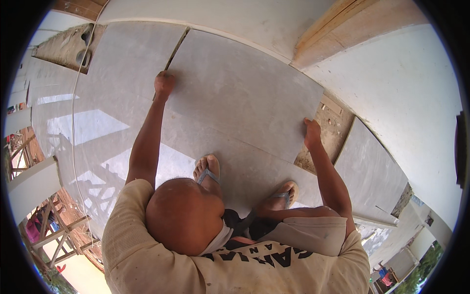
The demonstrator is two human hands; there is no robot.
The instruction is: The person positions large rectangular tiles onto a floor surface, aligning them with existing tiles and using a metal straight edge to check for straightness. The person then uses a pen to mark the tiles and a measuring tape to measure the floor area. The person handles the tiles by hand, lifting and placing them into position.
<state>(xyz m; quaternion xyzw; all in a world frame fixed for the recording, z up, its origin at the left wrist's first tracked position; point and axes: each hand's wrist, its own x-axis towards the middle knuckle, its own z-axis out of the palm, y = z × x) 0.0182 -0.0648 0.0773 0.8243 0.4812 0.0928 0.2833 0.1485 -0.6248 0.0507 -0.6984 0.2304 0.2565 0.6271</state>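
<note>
A large grey floor tile [240, 93] lies in front of me, its far edge along the white wall. My left hand [164, 84] is closed at the tile's left edge, where a dark narrow gap separates it from the neighbouring grey tile [125, 59]. At the right edge my right hand [312, 132] grips the tile, fingers curled over the side and partly hidden. Beside that hand, a strip of bare, sandy ground [330, 120] shows between this tile and another grey tile [367, 157]. My sandalled feet rest on the tiles just nearer than its front seam.
A thin pale cable [74, 112] runs over the floor on the left. At the far left, dark footwear [83, 58] lies on an untiled patch. A wooden door frame [338, 34] stands at the far right. Wooden trestles [58, 235] are outside at the lower left.
</note>
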